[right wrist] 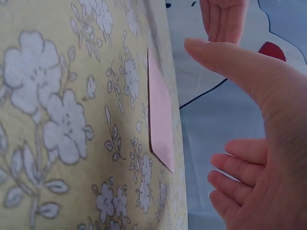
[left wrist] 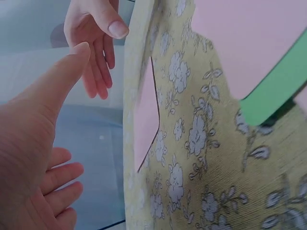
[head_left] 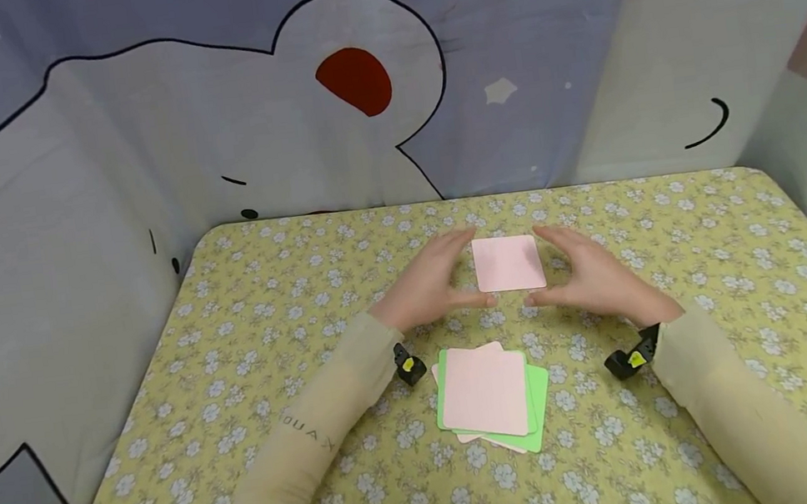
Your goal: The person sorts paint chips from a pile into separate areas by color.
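A pink square card (head_left: 508, 263) with rounded corners lies flat on the flowered tablecloth. My left hand (head_left: 436, 282) is at its left side and my right hand (head_left: 590, 269) at its right, thumbs nearer me and fingers farther off. Both wrist views show the hands raised above the cloth, apart from the card (left wrist: 147, 117), with nothing in them. Nearer to me lies a loose stack of pink and green square cards, its top one a pink card (head_left: 484, 392). A green card (head_left: 540, 403) sticks out at the stack's right; the lower cards are mostly hidden.
The yellow flowered tablecloth (head_left: 243, 423) covers the table, whose far edge meets a hanging curtain (head_left: 237, 129) with cartoon prints. Curtain also hangs along the left and right sides. A small black camera (head_left: 410, 366) is strapped to the left wrist, another camera (head_left: 624, 362) to the right.
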Demonstrator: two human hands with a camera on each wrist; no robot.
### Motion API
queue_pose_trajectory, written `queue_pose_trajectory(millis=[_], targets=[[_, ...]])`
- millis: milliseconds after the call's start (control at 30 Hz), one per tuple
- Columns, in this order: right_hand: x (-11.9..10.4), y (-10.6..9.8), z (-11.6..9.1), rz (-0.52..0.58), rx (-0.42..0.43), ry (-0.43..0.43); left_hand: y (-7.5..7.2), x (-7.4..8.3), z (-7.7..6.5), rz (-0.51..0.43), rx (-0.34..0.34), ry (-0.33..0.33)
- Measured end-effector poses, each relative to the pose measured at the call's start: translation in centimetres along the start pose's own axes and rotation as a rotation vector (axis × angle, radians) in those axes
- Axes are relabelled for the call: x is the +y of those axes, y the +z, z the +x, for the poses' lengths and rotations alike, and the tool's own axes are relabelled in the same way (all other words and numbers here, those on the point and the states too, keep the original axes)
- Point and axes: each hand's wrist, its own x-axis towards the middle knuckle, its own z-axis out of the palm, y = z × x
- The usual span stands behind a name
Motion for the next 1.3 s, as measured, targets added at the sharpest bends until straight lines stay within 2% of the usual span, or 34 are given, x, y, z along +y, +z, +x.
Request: queue_pose_trajectory(millis=[233, 567, 767, 1067, 1300], targets=[[-0.4, 0.5, -0.9, -0.009, 0.031, -0.073, 0.3, 0.4, -2.0, -0.006, -0.007, 0.006], [-1.4, 1.0, -2.2, -0.012, 0.008, -0.107, 0.8, 0.8, -4.6, -0.070, 0.002, 0.023], [-1.8, 1.6, -3.3, -0.018, -0.009, -0.133, 1.3, 0.7, -5.8, -0.069, 0.002, 0.023], [-2.8, 2.6, -4.8, -0.012, -0.019, -0.192, 1.6, 0.6, -7.8, -0.043, -0.041, 0.016], [-3.8, 3.1, -5.8, -0.034, -0.016, -0.228, 2.3, 0.8, -9.2, -0.050, -0.069, 0.036]])
